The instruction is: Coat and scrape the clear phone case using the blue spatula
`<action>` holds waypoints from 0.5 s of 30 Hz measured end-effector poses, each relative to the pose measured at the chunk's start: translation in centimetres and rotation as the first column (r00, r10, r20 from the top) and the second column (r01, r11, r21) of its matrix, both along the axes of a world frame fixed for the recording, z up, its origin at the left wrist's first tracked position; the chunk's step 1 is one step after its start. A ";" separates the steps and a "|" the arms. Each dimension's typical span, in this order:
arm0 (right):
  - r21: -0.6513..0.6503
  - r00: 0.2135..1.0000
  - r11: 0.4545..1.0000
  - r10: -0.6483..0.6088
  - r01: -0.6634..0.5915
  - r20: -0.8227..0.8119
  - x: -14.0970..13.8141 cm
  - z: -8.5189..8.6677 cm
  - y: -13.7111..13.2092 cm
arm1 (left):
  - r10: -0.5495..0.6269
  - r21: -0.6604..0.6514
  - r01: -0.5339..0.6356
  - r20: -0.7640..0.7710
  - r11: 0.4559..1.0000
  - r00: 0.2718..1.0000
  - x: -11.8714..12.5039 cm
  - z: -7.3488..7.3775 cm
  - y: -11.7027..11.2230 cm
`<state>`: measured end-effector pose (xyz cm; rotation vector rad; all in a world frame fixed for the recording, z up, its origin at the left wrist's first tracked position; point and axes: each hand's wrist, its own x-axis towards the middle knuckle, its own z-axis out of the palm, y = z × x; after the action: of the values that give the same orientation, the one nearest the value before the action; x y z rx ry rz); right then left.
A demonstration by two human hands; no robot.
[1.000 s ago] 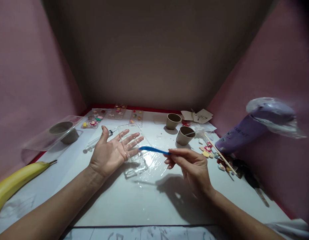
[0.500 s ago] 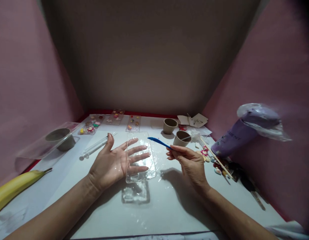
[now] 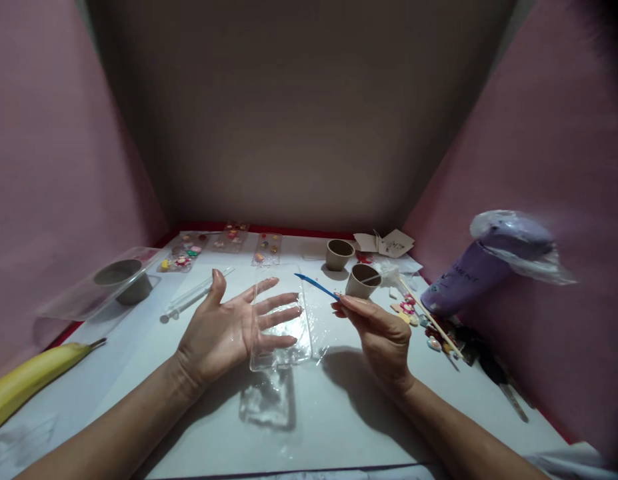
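Note:
My left hand (image 3: 223, 330) is palm up with its fingers spread, bearing a clear phone case (image 3: 283, 353) above the table. The fingers show through the transparent case, and the thumb sticks up free of it. Below, the case casts a shadow on the white surface. My right hand (image 3: 376, 327) pinches a slim blue plastic modelling tool (image 3: 316, 285) between thumb and fingers. Its flattened tip points left, close to the upper right corner of the case. Whether the tip touches the case I cannot tell.
A clear syringe (image 3: 196, 300) lies left of my hands. Two beige cups (image 3: 340, 253) stand behind, one with a stick inside. Decorated clear cases (image 3: 267, 249) lie at the back. Right are small charms (image 3: 407, 305), a wooden stick (image 3: 431, 317) and a purple bottle (image 3: 466, 277); left, a banana (image 3: 39, 367).
The phone case's lower edge has shifted slightly toward me, and its shadow has moved lower on the table. My right hand keeps its pinch on the blue tool, nearly still.

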<state>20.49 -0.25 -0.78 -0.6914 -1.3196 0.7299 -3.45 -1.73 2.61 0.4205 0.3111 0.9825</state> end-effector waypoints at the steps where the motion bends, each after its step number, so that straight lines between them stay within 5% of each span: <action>1: 0.031 0.999 0.999 -0.012 0.011 0.033 0.0 -0.1 -0.1 | 0.006 -0.003 -0.006 0.003 1.000 1.000 0.0 0.1 0.0; 15: 0.357 0.935 0.933 -0.164 0.043 0.314 0.5 -0.5 -0.2 | 0.072 0.015 -0.072 0.001 0.997 0.997 0.1 0.6 -0.3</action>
<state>21.00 -0.43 -1.23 -0.6119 -1.6628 0.2814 -3.32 -2.03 3.23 0.4250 0.3202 1.0557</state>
